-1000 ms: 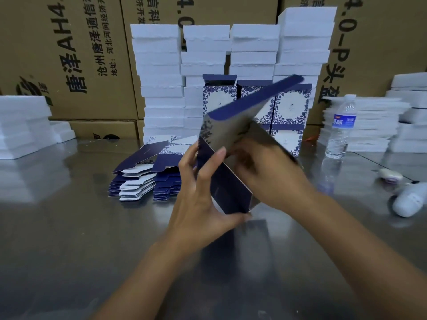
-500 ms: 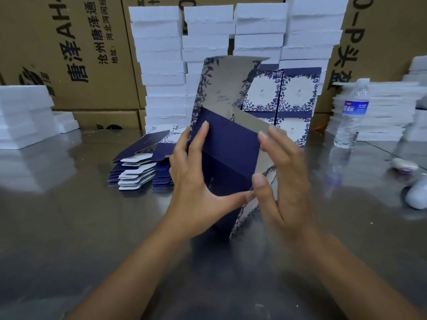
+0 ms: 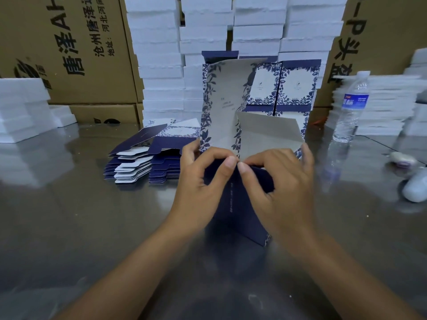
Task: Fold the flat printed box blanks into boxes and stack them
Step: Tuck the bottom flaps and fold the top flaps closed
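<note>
Moved: both hands, flat and spread against the navy panel half a second ago, are now curled over its upper edge.

- Left hand (image 3: 198,181): fingers hooked over the rim, thumb on the navy face, pinching the half-folded box (image 3: 240,204).
- Right hand (image 3: 284,181): same pinch, its thumb tip touching the left thumb tip.
- Half-folded box: upright on the steel table (image 3: 69,227), centre, a navy corner now facing the camera.
- Tall flap (image 3: 221,107): floral-edged, standing open.
- Side flap (image 3: 270,132): grey-white, tilted inward.
- Flat blanks (image 3: 143,162): one pile, left of the box, unmoved.
- Finished boxes (image 3: 298,84): stacked behind, in front of the white foam stacks (image 3: 161,65).
- Water bottle (image 3: 353,105): upright, right.
</note>
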A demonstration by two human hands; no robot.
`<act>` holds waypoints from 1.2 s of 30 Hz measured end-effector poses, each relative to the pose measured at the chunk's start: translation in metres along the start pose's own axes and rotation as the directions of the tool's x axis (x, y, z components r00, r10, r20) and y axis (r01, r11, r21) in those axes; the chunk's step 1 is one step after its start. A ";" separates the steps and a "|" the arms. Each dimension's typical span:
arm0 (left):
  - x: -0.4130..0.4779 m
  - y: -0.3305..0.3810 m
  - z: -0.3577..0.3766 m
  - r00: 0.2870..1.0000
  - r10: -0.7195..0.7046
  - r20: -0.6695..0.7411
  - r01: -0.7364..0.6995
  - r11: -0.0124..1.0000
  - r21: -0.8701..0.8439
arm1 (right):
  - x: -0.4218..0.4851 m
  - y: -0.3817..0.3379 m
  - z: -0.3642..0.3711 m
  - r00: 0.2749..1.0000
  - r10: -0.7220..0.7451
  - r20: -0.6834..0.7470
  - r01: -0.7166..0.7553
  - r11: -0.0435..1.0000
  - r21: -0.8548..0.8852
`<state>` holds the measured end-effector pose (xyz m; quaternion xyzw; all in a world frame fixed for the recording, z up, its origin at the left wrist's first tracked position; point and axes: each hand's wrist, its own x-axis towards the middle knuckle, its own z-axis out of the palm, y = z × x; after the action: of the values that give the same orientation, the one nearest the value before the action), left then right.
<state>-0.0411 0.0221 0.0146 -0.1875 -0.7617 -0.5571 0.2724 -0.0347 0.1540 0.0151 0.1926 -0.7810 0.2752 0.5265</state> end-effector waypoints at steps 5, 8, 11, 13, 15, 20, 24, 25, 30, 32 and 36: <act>0.000 0.006 0.002 0.998 -0.061 0.012 0.061 0.997 -0.042 | 0.001 -0.005 0.001 1.000 -0.005 -0.021 0.004 0.999 -0.053; 0.000 0.006 0.003 0.997 -0.066 0.028 0.068 0.997 -0.045 | 0.002 -0.007 0.002 0.999 0.002 -0.032 -0.004 0.999 -0.054; 0.002 0.006 0.003 0.997 -0.071 0.027 0.072 0.997 -0.041 | 0.002 -0.006 0.001 1.000 0.010 -0.024 -0.012 0.998 -0.060; 0.003 0.005 0.003 0.997 -0.070 0.023 0.071 0.997 -0.037 | 0.004 -0.003 -0.002 1.000 0.002 -0.012 -0.003 0.997 -0.077; 0.004 0.005 0.002 0.997 -0.070 0.028 0.071 0.997 -0.028 | 0.005 0.000 -0.006 1.000 -0.016 -0.004 0.016 0.996 -0.090; 0.005 0.001 -0.001 0.998 -0.070 0.005 0.071 0.997 -0.030 | 0.003 0.000 -0.005 1.000 -0.029 -0.009 0.028 0.998 -0.052; 0.008 -0.001 -0.006 0.999 -0.048 -0.014 0.048 0.999 0.007 | 0.003 0.000 -0.003 0.999 -0.033 -0.029 0.033 0.999 -0.019; 0.009 -0.001 -0.006 0.999 -0.042 -0.011 0.042 0.999 0.021 | 0.003 0.001 -0.004 0.999 -0.041 -0.034 0.041 0.999 -0.012; 0.010 -0.005 -0.006 0.999 -0.030 -0.037 0.031 0.999 0.032 | 0.002 0.011 -0.007 0.992 -0.113 -0.061 0.108 0.991 -0.075; 0.010 -0.008 -0.006 0.998 -0.014 -0.060 0.016 0.999 0.033 | 0.003 0.013 -0.006 0.991 -0.119 -0.060 0.114 0.989 -0.089; 0.014 -0.013 -0.016 0.989 0.021 -0.145 -0.009 0.996 0.086 | 0.003 0.015 -0.008 0.992 -0.113 -0.062 0.111 0.993 -0.044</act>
<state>-0.0567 0.0029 0.0170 -0.1402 -0.7613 -0.5343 0.3395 -0.0392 0.1707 0.0163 0.2165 -0.7570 0.2354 0.5698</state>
